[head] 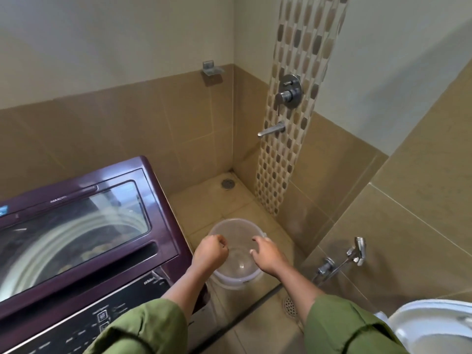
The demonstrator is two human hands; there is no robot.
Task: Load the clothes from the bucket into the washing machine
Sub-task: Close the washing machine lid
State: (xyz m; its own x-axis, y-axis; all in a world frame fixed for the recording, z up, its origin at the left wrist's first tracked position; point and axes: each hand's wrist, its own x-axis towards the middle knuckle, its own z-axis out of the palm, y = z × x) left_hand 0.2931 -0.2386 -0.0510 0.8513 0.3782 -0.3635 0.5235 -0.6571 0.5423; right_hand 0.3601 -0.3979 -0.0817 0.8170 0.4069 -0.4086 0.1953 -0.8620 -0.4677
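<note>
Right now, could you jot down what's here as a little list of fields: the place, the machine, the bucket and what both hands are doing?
place: tiled bathroom, wall tap in the corner
washing machine: purple top-loader, glass lid shut, clothes dimly visible inside
bucket: clear plastic, on the floor beside the machine, looks empty
left hand: over the bucket's rim, fingers curled, holding nothing
right hand: over the bucket, fingers spread, holding nothing
sleeves: green
toilet: lower right corner

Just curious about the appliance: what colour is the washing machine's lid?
Dark purple, almost maroon, around a glass window; the washing machine's lid shows best in the head view.
</note>
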